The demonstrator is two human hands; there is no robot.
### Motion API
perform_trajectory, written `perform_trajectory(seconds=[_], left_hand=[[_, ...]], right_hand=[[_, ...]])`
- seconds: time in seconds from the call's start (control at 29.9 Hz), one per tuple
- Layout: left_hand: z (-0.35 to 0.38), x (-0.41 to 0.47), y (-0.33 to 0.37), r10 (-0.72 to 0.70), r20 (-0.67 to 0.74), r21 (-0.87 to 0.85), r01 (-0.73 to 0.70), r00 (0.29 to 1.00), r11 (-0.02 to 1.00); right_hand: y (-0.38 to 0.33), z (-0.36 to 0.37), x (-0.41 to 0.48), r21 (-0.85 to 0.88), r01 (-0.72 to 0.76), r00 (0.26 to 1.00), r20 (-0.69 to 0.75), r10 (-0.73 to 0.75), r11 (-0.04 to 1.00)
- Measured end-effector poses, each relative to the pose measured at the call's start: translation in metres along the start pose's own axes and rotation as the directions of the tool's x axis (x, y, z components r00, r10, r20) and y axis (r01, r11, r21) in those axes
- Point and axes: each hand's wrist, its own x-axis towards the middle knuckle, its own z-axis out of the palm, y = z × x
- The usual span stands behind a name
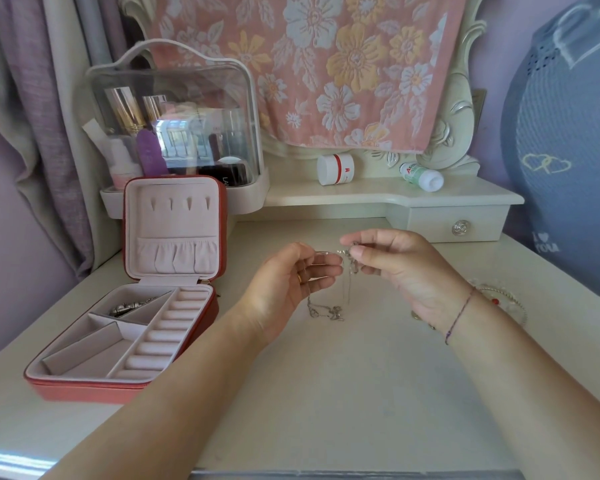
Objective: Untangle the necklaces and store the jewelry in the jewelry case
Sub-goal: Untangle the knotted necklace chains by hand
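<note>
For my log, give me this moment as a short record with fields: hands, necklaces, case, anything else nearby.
left hand: pinches the necklaces
right hand: pinches the top of the tangle
necklaces: thin silver chains, tangled, lower part seems to lie on the table
case: open, lid upright, left of the hands; silver piece in a back compartment
bracelet: on the table by the right wrist
shelf: jar, bottle

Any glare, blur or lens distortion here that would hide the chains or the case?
Head view: soft even daylight, faint shadows; wide-angle bowing at the table edges; window reflections on the clear cosmetics box; the left hand and right hand look slightly soft, and the thin necklaces they hold barely stand out from the pale top; the jewelry case reads clearly.
</note>
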Motion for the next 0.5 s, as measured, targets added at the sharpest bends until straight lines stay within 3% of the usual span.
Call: perform_trajectory(seconds=[0.23, 0.5], left_hand=[[-0.0004, -0.0002, -0.0045, -0.005, -0.018, 0.185, 0.008, 1.000, 0.983], [0.0001, -0.0039, -0.0028, 0.042, 0.030, 0.345, -0.050, 0.999, 0.937]], right_hand=[[0.0001, 0.0005, -0.0006, 0.112, -0.008, 0.998, 0.062, 0.001, 0.994], [-0.0001, 0.0039, -0.0001, 0.116, 0.001, 0.998, 0.060, -0.008, 0.993]])
